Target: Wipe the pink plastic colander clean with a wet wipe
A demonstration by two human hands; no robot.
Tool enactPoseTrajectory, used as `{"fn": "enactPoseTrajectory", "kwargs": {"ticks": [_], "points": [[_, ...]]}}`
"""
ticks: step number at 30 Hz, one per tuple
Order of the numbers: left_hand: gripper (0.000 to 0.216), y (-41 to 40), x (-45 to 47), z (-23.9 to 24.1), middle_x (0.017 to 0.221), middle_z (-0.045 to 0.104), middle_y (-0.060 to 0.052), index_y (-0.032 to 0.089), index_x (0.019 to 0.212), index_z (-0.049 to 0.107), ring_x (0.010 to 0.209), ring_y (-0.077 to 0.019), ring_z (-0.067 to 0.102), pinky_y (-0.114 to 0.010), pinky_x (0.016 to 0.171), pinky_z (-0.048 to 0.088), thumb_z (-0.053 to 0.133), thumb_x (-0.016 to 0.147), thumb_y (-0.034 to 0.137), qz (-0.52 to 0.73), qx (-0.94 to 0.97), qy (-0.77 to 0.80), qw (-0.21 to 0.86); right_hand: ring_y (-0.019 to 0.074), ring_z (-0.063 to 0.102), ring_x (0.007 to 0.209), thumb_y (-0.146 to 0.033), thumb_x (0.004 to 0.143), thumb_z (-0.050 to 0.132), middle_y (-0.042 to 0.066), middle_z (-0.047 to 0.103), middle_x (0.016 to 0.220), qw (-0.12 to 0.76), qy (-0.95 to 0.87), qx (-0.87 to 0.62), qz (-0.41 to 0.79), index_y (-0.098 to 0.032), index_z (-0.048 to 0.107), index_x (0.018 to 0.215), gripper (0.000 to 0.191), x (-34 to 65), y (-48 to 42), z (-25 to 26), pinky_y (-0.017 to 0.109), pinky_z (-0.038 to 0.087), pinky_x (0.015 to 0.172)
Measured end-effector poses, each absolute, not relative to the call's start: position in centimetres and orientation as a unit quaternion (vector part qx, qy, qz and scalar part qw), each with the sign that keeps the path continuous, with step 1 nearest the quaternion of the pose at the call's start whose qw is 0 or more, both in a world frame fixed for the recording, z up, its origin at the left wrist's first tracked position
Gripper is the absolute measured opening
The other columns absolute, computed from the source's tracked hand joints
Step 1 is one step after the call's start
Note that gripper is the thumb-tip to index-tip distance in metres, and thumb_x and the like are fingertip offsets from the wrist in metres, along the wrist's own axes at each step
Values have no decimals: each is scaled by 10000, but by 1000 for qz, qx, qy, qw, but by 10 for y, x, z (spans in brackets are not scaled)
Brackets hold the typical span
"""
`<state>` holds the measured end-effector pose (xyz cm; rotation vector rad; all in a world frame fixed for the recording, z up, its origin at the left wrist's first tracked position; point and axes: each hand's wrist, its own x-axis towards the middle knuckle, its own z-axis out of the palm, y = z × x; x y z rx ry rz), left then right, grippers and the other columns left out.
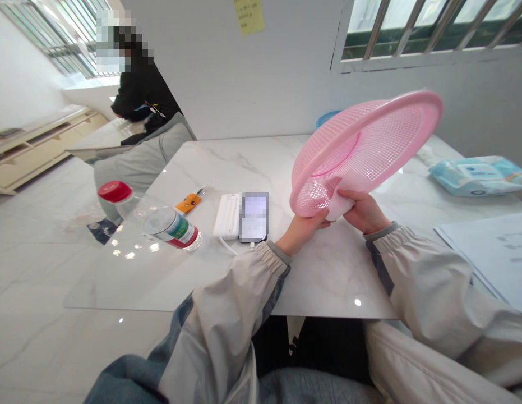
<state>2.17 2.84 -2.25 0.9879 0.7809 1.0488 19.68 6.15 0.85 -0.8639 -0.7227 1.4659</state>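
Note:
A pink mesh plastic colander [387,140] is held up at a tilt above the table, its opening turned partly toward me. My left hand [300,233] is closed on the near lower edge of its rim. Close by on the right, my right hand [367,212] pinches a thin white wipe [343,203] against the same rim. Part of the wipe lies inside the colander over the mesh. Some fingers of both hands are hidden behind the rim and the wipe.
On the marble-patterned table [328,280] are a phone [254,217], a white power bank [226,217], an orange item [188,203] and a red-capped clear jar [172,227]. A blue wipes pack [479,175] and papers [492,247] lie right. A seated person [143,84] is beyond.

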Motion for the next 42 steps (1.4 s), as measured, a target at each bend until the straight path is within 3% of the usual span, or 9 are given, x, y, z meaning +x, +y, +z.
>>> {"fn": "enactPoseTrajectory", "kwargs": {"ticks": [8,14,23,27,32,36,39,42], "points": [[727,27,22,-20,1246,803,-203,146,1494,668,1020,-311,837,-539,1059,671,870,932,563,450,438,356,692,301,770,1236,-168,773,872,73,843,1204,578,-328,-372,648,-220,827,1072,307,197,57,15,447,614,1180],[703,22,19,-13,1405,752,-230,169,1557,604,1039,-322,846,-555,1076,659,819,986,519,428,440,324,720,296,761,1241,-194,785,870,48,849,1210,570,-339,-379,645,-243,838,1060,281,196,56,16,464,611,1184],[771,24,16,-8,1593,657,-172,291,1611,594,1378,-388,707,-641,1171,584,899,916,424,410,410,246,777,287,765,1253,-199,812,867,44,844,1204,571,-338,-364,654,-246,829,1079,274,196,56,14,460,584,1224],[666,21,16,-4,1639,626,-126,324,1551,661,1533,-405,566,-625,1165,587,876,921,367,450,430,260,738,277,752,1290,-175,831,847,40,840,1227,570,-346,-348,659,-245,828,1120,298,196,56,14,423,593,1212],[524,25,17,-11,1577,681,-132,275,1448,743,1511,-391,589,-622,1237,515,833,946,397,483,507,323,636,278,739,1336,-178,871,831,22,834,1289,554,-370,-336,666,-274,826,1172,316,201,57,11,449,619,1186],[577,30,18,-20,1649,629,-106,285,1528,689,1599,-333,520,-557,1380,346,808,974,392,518,565,320,557,304,760,1308,-226,875,860,33,836,1304,533,-371,-354,673,-276,832,1189,318,207,59,6,483,672,1117],[613,32,19,-24,1667,612,-108,273,1552,667,1615,-327,504,-530,1389,332,816,971,401,533,576,306,539,311,779,1276,-240,884,856,28,842,1294,520,-368,-368,677,-292,833,1200,321,209,59,3,493,704,1060],[623,35,19,-25,1664,612,-125,257,1548,671,1619,-334,500,-526,1397,314,823,970,434,539,578,297,537,297,759,1325,-218,900,832,19,830,1340,520,-376,-354,680,-297,823,1259,368,208,59,5,476,685,1106]]}}
